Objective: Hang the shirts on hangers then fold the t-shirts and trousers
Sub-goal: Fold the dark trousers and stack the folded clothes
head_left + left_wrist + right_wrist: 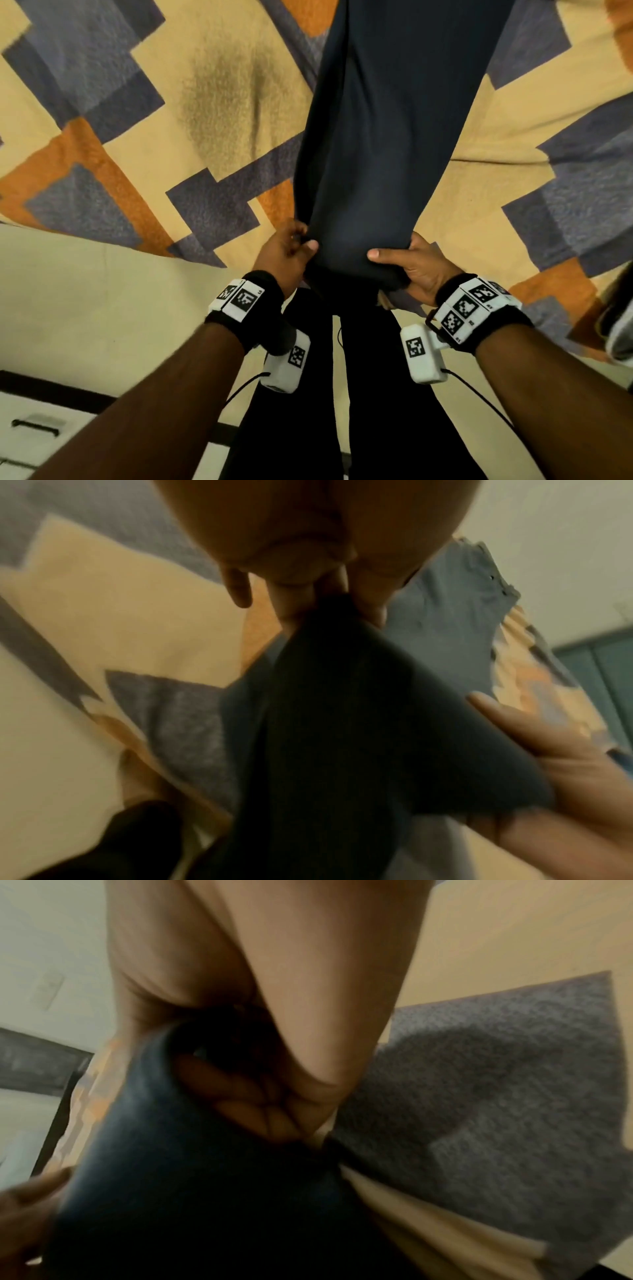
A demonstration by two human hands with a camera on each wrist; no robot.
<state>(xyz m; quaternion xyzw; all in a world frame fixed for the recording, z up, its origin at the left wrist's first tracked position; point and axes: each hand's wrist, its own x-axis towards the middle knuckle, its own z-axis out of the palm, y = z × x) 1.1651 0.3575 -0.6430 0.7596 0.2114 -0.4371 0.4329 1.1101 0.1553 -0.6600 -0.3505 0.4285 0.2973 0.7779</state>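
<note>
Dark trousers (383,137) stretched lengthwise over patterned blanket (102,102) on bed. Left hand (286,251) pinches near corner; right hand (412,267) clamps other corner, thumb on top. Cloth soft, limp, probably light; hold at hem corners.

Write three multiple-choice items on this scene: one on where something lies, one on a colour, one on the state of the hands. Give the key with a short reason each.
1. Where does the dark garment lie?
A. on the patterned blanket
B. on a hanger
C. in a drawer

2. What colour is the garment?
A. red
B. dark navy
C. white

3. What are the hands doing?
A. both hang free
B. only the left hand holds cloth
C. both grip the garment's near end

Key:
1 A, it stretches away across the blanket.
2 B, the cloth reads dark navy in the head view.
3 C, the left hand pinches one corner and the right hand pinches the other, thumb on top.
</note>
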